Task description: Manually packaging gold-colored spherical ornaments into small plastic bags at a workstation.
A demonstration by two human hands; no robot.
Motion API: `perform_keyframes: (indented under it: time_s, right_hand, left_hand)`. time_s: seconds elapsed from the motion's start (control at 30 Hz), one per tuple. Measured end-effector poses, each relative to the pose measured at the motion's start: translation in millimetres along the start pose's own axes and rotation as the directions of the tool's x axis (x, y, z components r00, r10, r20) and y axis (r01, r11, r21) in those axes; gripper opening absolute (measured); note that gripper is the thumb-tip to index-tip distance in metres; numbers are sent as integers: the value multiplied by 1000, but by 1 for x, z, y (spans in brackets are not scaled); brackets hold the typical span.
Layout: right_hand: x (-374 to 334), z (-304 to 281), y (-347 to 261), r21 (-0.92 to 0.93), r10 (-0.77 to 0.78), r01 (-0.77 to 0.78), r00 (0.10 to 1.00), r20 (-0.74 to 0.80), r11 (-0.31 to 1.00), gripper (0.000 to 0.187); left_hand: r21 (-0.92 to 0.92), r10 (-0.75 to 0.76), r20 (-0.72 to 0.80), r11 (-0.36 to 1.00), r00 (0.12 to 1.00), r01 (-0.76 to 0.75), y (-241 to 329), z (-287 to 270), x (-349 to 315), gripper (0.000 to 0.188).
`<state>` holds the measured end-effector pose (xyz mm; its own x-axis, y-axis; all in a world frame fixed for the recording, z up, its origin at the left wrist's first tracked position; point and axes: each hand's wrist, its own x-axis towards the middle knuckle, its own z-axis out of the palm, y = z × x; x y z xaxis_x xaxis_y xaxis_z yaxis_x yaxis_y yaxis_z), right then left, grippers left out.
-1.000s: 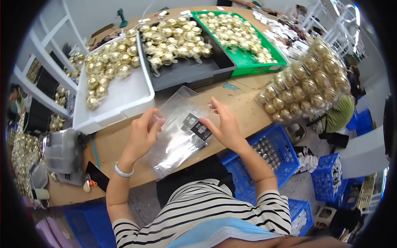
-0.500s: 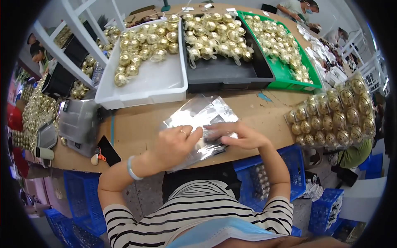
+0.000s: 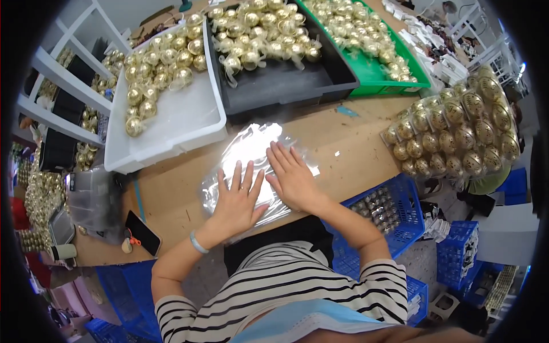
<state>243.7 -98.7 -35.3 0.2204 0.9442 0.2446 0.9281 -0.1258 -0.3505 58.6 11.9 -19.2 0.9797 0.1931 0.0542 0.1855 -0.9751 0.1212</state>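
Fingers, left hand [image 3: 236,204] and right hand [image 3: 297,183]: extended, slightly spread, gripping nothing; resting upon clear, glossy plastic packaging [image 3: 250,146], on brown tabletop [image 3: 359,146], six o'clock from black rectangular plastic tray [image 3: 274,87]. Advisable: light, even pressure, outward strokes, against creasing.

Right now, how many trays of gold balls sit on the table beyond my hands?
3: a white tray on the left, a black tray in the middle and a green tray on the right. Others farther back may be hidden.
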Motion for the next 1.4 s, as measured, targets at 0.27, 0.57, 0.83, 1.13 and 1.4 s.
perform_keyframes:
  time_s: [0.27, 0.57, 0.83, 1.13, 1.4]
  right_hand:
    - [-40, -14, -41, 67, 259, -253, 886, -385, 965, 60]
    - [25, -91, -45, 360, -298, 663, 666, -684, 656, 79]
    - [9, -98, -50, 333, -349, 688, 653, -672, 645, 43]
    - [30, -107, -99, 913, 194, 378, 894, -403, 155, 56]
    - [33, -111, -74, 329, -474, 722, 664, -578, 609, 54]
  left_hand:
    - [-396, -277, -98, 892, 956, 218, 12, 1, -3, 90]
    - [-962, -195, -206, -139, 959, -235, 5, -117, -3, 102]
    - [-793, -326, -596, 384, 734, -473, 23, -82, -26, 44]
    - [-731, -420, -647, 578, 636, -363, 30, -116, -13, 30]
    - [-619, -299, -749, 633, 591, -464, 20, -103, -32, 32]
